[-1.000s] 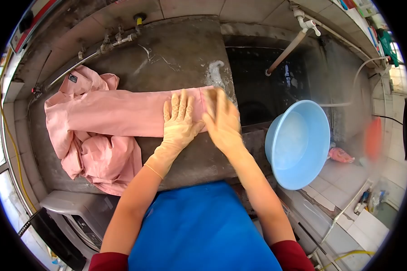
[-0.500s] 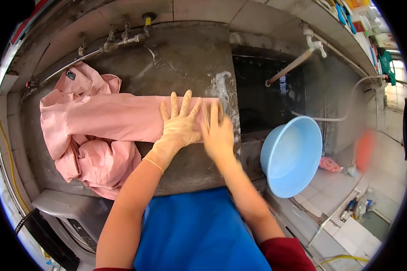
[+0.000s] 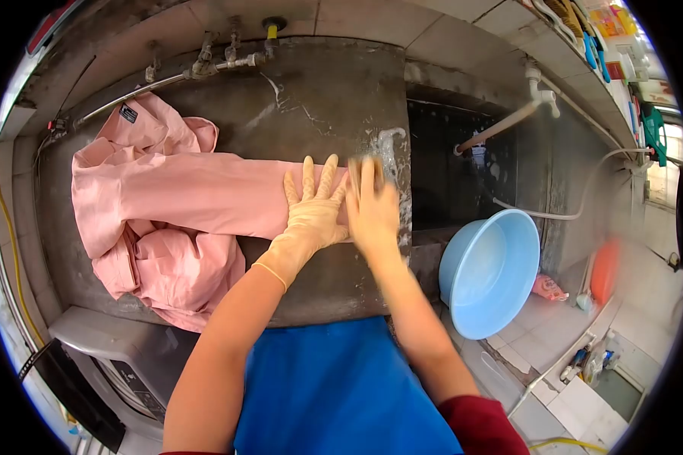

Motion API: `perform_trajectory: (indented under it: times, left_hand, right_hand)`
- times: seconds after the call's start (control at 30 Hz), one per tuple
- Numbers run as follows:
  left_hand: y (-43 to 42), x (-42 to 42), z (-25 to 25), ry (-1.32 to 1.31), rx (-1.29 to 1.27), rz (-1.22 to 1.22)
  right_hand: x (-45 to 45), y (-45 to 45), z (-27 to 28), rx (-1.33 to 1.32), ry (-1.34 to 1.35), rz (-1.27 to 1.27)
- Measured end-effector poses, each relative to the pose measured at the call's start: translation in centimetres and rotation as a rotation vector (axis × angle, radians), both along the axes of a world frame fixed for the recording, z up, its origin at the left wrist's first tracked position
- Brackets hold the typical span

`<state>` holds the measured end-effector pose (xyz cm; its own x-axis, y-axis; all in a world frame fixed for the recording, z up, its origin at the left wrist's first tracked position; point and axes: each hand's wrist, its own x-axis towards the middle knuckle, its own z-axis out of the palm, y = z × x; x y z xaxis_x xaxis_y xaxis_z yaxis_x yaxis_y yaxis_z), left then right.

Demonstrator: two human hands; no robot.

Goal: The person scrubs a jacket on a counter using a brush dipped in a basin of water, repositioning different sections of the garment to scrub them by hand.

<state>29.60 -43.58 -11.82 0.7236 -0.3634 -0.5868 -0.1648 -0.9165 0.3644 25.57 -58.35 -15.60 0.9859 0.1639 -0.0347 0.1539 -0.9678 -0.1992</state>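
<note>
Pink garment (image 3: 212, 193), one, under two hands (image 3: 312, 220).

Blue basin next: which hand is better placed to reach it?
Probably the right hand: it is nearer the blue basin, while the left hand rests on the pink sleeve. The right's blurred tool may need setting down first.

No readable text, brand, number or sign anywhere. At far left, on the small dark label (image 3: 128, 114) of the pink garment (image 3: 197, 191), pale marks too small to read. At near left, on the dark panel (image 3: 135, 381) of the grey machine (image 3: 118, 332), faint light marks, likewise illegible. At far right, on the orange-and-yellow package (image 3: 613, 21), only blurred colours, without legible lettering.
</note>
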Motion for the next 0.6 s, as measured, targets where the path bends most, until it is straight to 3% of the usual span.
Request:
perform_trajectory:
  times: [0.1, 0.13, 0.17, 0.2, 0.27, 0.3, 0.37, 0.43, 0.5, 0.57, 0.6]
  left_hand:
    - [0.1, 0.1, -0.2, -0.028, -0.039, 0.029]
    - [0.2, 0.1, -0.1, -0.028, -0.031, 0.013]
    - [0.1, 0.2, -0.2, -0.027, -0.024, 0.003]
    - [0.1, 0.6, -0.5, -0.028, -0.029, 0.005]
    - [0.1, 0.1, -0.9, -0.039, 0.021, -0.035]
    - [0.1, -0.2, -0.7, -0.03, 0.025, -0.046]
    - [-0.1, 0.4, 0.0, 0.013, -0.019, 0.009]
    - [-0.1, 0.4, 0.2, 0.016, -0.015, -0.003]
    - [-0.2, 0.4, -0.2, -0.006, 0.006, -0.005]
    - [-0.3, 0.6, -0.8, -0.035, 0.011, -0.006]
    - [-0.3, 0.1, -1.0, -0.049, 0.026, -0.016]
  right_hand:
    - [4.5, 1.6, 1.1, 0.129, 0.142, -0.223]
    - [0.7, 0.4, 0.3, 0.139, -0.048, -0.063]
    - [-3.9, 0.1, 1.6, 0.086, 0.063, -0.076]
    - [-6.3, -0.5, 3.1, 0.203, 0.228, -0.122]
    - [-6.0, -0.7, 3.1, 0.155, 0.217, -0.081]
    - [-2.6, -0.2, 1.3, -0.01, 0.027, -0.006]
    - [2.5, 0.3, 0.0, -0.025, 0.059, -0.071]
    - [3.7, 1.6, 2.3, 0.1, 0.104, -0.278]
    - [-4.7, -0.4, 1.6, 0.134, -0.057, -0.007]
    - [-8.1, -1.3, 2.8, 0.232, 0.307, -0.165]
    - [-5.9, -1.3, 1.4, 0.158, 0.12, -0.074]
